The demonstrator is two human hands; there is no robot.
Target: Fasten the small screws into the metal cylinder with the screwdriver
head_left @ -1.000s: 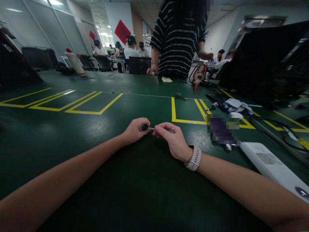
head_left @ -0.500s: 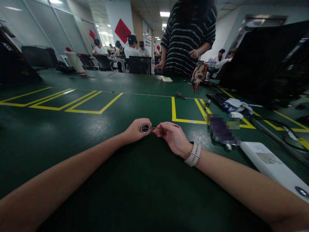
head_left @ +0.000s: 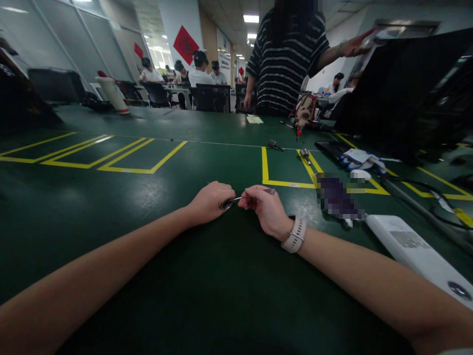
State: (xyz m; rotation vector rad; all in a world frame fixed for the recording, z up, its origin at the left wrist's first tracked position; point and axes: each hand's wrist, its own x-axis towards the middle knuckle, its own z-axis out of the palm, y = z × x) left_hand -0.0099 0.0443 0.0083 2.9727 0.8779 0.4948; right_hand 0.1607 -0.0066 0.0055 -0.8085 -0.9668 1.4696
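My left hand point(head_left: 209, 202) rests on the green table point(head_left: 155, 236) with its fingers closed round a small round metal part point(head_left: 226, 203). My right hand point(head_left: 264, 209), with a pale watch on the wrist, pinches a thin purple-handled tool point(head_left: 269, 191). The tool's metal tip reaches across to the round part. The two hands sit close together, a little apart, at the table's middle.
A white flat device point(head_left: 417, 254) lies at the right, with cables and a dark monitor point(head_left: 402, 93) behind. Small tools point(head_left: 275, 145) lie by yellow tape boxes point(head_left: 286, 170). A person in a striped shirt point(head_left: 286, 59) stands across the table. Seated people work further back.
The round part has tilted in my left hand, its face now turned downward. My right hand shifted slightly. The standing person moved right and stretched an arm toward the monitor.
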